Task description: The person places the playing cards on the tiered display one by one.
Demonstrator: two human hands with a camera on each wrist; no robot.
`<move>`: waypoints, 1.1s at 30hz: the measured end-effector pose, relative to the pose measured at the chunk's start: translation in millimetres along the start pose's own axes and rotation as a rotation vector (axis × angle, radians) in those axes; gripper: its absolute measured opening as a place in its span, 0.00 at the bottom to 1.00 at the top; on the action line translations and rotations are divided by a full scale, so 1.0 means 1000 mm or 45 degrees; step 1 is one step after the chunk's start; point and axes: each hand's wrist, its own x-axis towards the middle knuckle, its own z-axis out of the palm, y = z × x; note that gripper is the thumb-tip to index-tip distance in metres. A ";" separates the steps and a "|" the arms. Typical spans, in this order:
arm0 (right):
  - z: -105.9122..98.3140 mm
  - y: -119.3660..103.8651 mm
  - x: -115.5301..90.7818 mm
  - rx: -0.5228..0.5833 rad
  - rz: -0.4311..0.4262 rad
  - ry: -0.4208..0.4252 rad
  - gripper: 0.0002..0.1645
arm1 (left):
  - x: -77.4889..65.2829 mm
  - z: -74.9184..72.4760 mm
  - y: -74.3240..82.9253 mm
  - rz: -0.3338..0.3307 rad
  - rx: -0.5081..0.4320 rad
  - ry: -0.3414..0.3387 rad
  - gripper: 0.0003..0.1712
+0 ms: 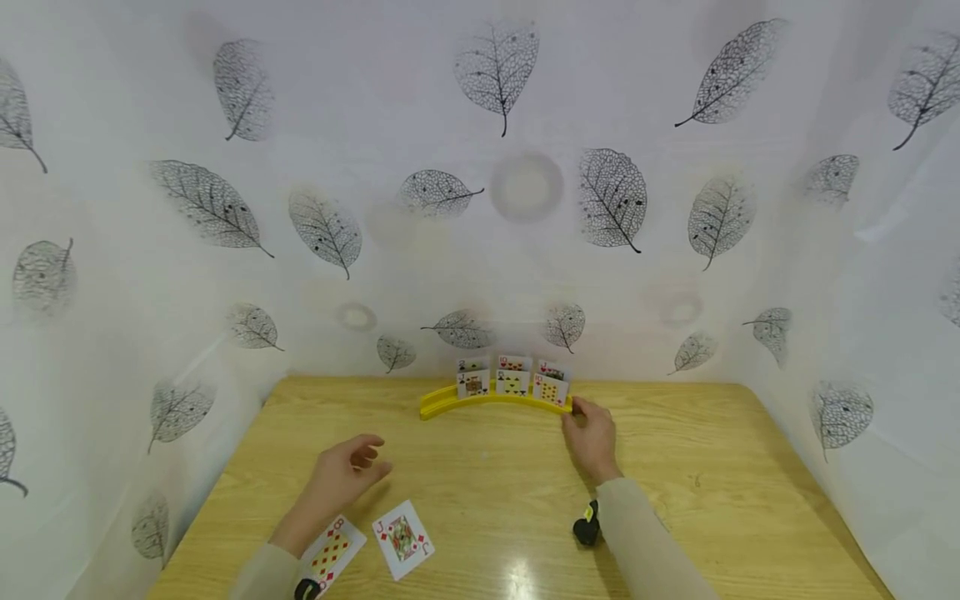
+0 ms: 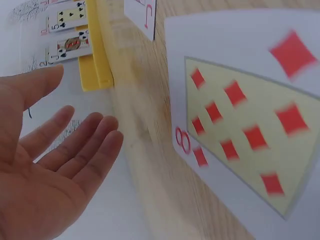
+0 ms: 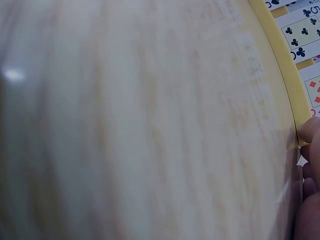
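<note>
A curved yellow playing card holder (image 1: pixel 438 403) stands near the table's back edge. Upright in its front row are a jack (image 1: pixel 473 385), a five of clubs (image 1: pixel 512 383) and a ten of diamonds (image 1: pixel 551 391), with three more cards partly hidden behind them. My right hand (image 1: pixel 592 437) pinches the holder's right end between thumb and fingers. Over the table at front left, my left hand (image 1: pixel 343 477) hangs with loosely bent fingers and holds nothing. Below it lie an eight of diamonds (image 2: pixel 245 130), partly covered by my forearm in the head view, and a jack of diamonds (image 1: pixel 403 540).
The wooden table (image 1: pixel 487 475) meets a white leaf-print curtain (image 1: pixel 525 275) at the back and on both sides. A black wrist strap piece (image 1: pixel 587 527) shows beside my right sleeve.
</note>
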 end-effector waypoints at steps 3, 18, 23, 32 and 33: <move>0.000 0.000 0.000 -0.011 -0.010 0.012 0.27 | -0.009 -0.010 -0.006 -0.044 0.001 -0.043 0.26; 0.001 -0.001 -0.001 -0.007 -0.007 0.032 0.26 | -0.047 -0.035 -0.022 -0.233 0.079 -0.140 0.24; 0.001 -0.001 -0.001 -0.020 -0.008 0.030 0.26 | -0.055 -0.036 -0.023 -0.283 0.111 -0.149 0.21; 0.001 -0.002 -0.001 -0.035 -0.012 0.028 0.26 | -0.061 -0.031 -0.026 -0.315 0.147 -0.162 0.25; 0.000 -0.002 -0.001 -0.030 -0.011 0.026 0.27 | -0.061 -0.030 -0.025 -0.318 0.154 -0.160 0.26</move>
